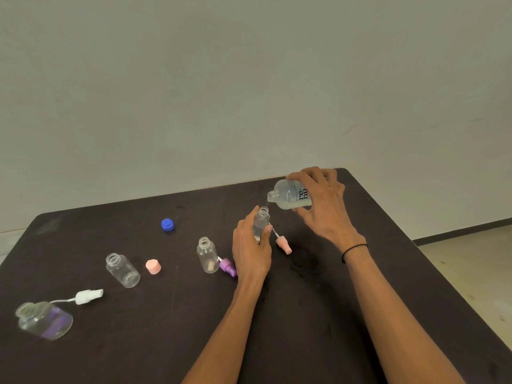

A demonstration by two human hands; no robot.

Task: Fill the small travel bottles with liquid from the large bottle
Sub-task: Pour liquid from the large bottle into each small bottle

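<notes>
While my left hand (250,245) grips the small travel bottle (261,221) upright near the counter's (388,273) far edge, my right hand (321,200) clasps the tilted large bottle (288,194), mouths close so nothing spills.

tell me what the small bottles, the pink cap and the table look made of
Small bottles: clear, glossy, probably plastic, as you see straight through them, with threaded necks. Pink cap: opaque matte plastic, ridged sides. Table: dark matte top with faint scuffs, maybe laminate or painted board; hard to tell.
</notes>
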